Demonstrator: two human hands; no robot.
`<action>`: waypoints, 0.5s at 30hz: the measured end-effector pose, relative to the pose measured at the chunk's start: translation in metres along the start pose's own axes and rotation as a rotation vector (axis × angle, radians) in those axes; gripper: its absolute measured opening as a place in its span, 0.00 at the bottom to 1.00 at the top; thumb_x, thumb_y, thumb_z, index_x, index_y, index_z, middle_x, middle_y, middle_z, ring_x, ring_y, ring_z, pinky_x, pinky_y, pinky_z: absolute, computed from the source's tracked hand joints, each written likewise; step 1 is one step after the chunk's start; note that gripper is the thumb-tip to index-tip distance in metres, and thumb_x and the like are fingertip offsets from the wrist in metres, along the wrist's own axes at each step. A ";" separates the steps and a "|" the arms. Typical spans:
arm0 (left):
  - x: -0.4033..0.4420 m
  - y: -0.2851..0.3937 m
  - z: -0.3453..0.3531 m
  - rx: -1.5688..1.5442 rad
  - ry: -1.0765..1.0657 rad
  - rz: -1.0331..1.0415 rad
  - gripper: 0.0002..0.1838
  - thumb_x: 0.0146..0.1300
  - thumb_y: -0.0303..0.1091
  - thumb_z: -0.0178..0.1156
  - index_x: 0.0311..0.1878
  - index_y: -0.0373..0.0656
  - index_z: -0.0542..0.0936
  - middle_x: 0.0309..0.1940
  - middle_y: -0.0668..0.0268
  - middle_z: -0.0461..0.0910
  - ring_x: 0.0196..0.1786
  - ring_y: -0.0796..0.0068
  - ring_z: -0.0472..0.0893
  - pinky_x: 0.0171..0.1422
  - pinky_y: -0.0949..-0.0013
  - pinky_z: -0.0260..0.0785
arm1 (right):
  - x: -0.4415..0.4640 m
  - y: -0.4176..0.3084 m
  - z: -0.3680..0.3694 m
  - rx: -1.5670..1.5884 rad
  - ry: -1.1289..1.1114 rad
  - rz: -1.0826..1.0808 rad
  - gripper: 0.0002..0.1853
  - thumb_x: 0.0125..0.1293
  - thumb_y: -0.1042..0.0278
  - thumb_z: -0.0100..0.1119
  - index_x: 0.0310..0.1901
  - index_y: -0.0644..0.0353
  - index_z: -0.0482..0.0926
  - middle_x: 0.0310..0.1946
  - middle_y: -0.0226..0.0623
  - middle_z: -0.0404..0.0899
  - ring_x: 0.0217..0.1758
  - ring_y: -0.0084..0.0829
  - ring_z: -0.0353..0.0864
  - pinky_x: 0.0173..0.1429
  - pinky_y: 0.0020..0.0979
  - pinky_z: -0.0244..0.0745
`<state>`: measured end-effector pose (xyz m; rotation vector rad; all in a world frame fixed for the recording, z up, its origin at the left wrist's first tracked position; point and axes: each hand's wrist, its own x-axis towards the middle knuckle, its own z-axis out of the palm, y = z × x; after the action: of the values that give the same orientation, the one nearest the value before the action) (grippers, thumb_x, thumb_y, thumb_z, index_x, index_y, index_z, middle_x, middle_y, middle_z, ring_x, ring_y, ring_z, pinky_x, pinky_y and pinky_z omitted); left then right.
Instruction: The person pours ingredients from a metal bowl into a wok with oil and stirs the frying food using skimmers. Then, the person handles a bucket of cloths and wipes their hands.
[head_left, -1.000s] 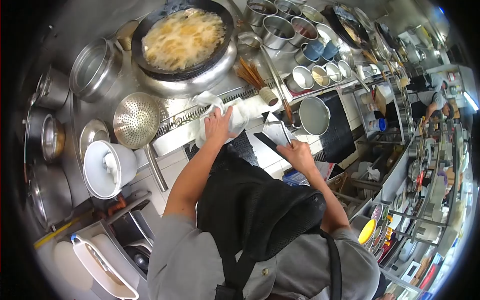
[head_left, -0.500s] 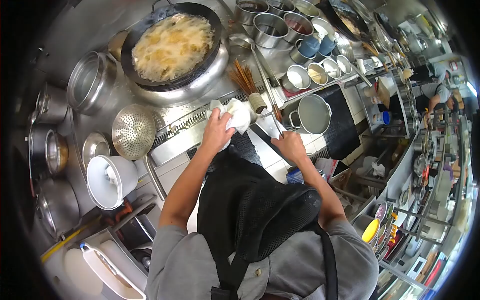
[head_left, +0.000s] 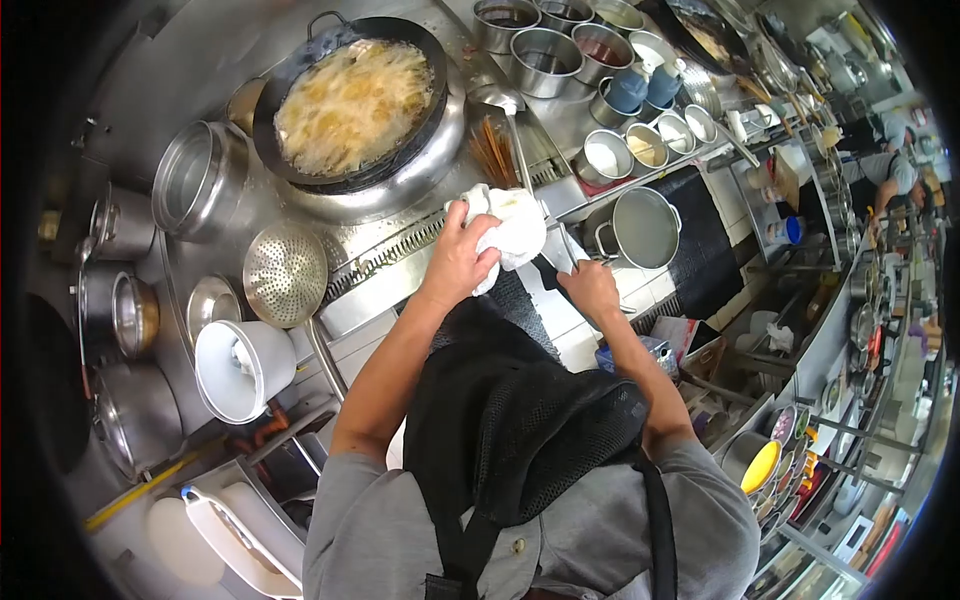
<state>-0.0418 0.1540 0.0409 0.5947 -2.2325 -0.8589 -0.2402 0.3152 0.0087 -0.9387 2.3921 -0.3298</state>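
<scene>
Bunched white cloth (head_left: 515, 232) is gripped in my left hand (head_left: 460, 258), in front of the stove edge. My right hand (head_left: 592, 288) is closed around the handle of what looks like a broad-bladed knife (head_left: 566, 240). Most of its blade is hidden behind the cloth, which seems to touch it. Just beyond the cloth stands a bamboo wok brush (head_left: 492, 155), its lower end covered. A black wok (head_left: 440, 90) of bubbling oil with pale golden pieces sits on the burner ahead.
A perforated skimmer (head_left: 285, 275) and a white bucket (head_left: 245, 372) are at left. On the right stand a pot of cloudy liquid (head_left: 645, 228), seasoning tins (head_left: 605, 158) and sauce pots (head_left: 545, 62). Another person (head_left: 885, 175) is at the far right.
My view has shifted slightly, moving the scene rightward. The cloth now covers more of the blade and the brush's base. Both hands keep their hold.
</scene>
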 end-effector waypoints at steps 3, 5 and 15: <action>0.005 -0.004 0.001 -0.011 0.051 -0.073 0.19 0.49 0.25 0.64 0.47 0.42 0.78 0.44 0.52 0.67 0.48 0.46 0.75 0.55 0.53 0.70 | 0.006 0.006 0.007 -0.004 0.036 -0.011 0.18 0.57 0.56 0.63 0.35 0.67 0.83 0.35 0.59 0.83 0.45 0.58 0.83 0.54 0.50 0.77; 0.009 -0.004 -0.001 -0.011 0.056 -0.084 0.18 0.50 0.25 0.64 0.47 0.42 0.77 0.45 0.52 0.67 0.48 0.46 0.75 0.55 0.54 0.70 | 0.011 0.009 0.011 0.026 0.053 -0.010 0.18 0.58 0.56 0.62 0.35 0.67 0.83 0.35 0.59 0.83 0.44 0.59 0.83 0.54 0.50 0.77; 0.032 0.008 0.001 -0.014 0.133 -0.092 0.15 0.50 0.24 0.61 0.44 0.39 0.78 0.40 0.56 0.70 0.44 0.55 0.76 0.52 0.61 0.70 | -0.002 0.049 0.060 0.409 0.323 0.207 0.22 0.61 0.53 0.63 0.34 0.72 0.82 0.33 0.60 0.83 0.41 0.60 0.83 0.51 0.49 0.76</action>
<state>-0.0655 0.1397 0.0596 0.7317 -2.0916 -0.8551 -0.2319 0.3504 -0.0592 -0.4749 2.5351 -0.9064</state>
